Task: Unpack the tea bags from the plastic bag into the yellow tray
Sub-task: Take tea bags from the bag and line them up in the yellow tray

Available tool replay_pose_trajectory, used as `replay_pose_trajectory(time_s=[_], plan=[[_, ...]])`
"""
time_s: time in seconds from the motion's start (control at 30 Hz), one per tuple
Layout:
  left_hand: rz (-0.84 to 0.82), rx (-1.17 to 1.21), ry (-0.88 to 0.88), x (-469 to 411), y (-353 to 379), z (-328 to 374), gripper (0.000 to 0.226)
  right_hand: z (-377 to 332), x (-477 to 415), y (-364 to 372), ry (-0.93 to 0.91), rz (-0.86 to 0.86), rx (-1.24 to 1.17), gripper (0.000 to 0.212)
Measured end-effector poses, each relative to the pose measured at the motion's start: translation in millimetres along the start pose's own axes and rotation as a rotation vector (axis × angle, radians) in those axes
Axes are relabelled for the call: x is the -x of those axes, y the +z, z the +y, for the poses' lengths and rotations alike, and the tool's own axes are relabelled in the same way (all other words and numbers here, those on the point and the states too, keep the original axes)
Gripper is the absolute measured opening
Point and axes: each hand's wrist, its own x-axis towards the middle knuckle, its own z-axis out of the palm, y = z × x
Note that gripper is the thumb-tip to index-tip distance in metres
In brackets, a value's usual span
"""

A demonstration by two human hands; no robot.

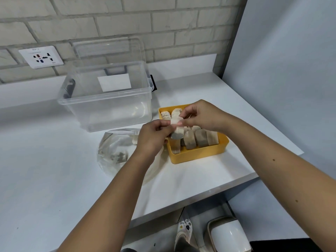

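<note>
At the centre of the frame both hands pinch a small stack of pale paper tea bags (176, 130) just above the left side of the yellow rectangular plastic tray (192, 158). The left hand (154, 137) has its fingers curled round the stack's left side, and the right hand (199, 116) nips its upper end between thumb and fingertips. The tray holds rows of upright tea bags (200, 139), so the free slot looks narrow. If the stack goes in crooked, it could fan apart, topple its neighbours or spill over the rim onto the white counter (54, 170). The clear crumpled plastic bag (116, 153), left of the tray under the left forearm, seems to hold loose remnants, and a brushing arm could drag it along and scatter them.
</note>
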Motion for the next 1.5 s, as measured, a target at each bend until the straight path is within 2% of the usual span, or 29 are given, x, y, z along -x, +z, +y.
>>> replay_pose_trajectory(time_s=[0.1, 0.17, 0.27, 0.37, 0.53, 0.63, 0.7, 0.9, 1.07, 1.23, 1.37, 1.5], plan=[[-0.004, -0.041, 0.042, 0, 3, -3, 0.004, 9, 8, -5, -0.010, 0.061, 0.101, 0.010], [0.041, -0.152, 0.119, -3, -1, -6, 0.005, 19, 14, -11, 0.019, 0.073, 0.217, 0.008], [0.143, -0.561, 0.258, -12, -6, -11, 0.005, 37, 20, -11, 0.096, -0.023, 0.337, 0.011], [0.097, -0.921, 0.309, -20, 0, -12, 0.016, 55, 15, 4, 0.128, -0.074, 0.353, 0.011], [0.067, -1.261, 0.302, -27, 16, -12, 0.029, 70, 2, 22, 0.091, 0.056, 0.373, 0.016], [0.074, -1.388, 0.300, -31, 22, -14, 0.033, 73, -2, 26, 0.058, 0.114, 0.384, 0.033], [0.089, -1.451, 0.307, -32, 25, -15, 0.034, 74, -5, 27, 0.038, 0.125, 0.421, 0.039], [0.133, -1.524, 0.348, -34, 27, -18, 0.030, 78, -8, 31, 0.037, 0.107, 0.474, 0.016], [0.168, -1.502, 0.373, -35, 26, -21, 0.031, 79, -10, 35, 0.089, 0.161, 0.312, 0.014], [0.055, -1.400, 0.435, -31, 20, -17, 0.027, 76, -12, 37, 0.128, 0.171, 0.280, 0.014], [-0.083, -1.461, 0.377, -29, 22, -14, 0.024, 76, -13, 37, 0.147, 0.162, 0.278, 0.016], [-0.052, -1.599, 0.398, -30, 28, -16, 0.026, 75, -13, 38, 0.147, 0.146, 0.289, 0.017]])
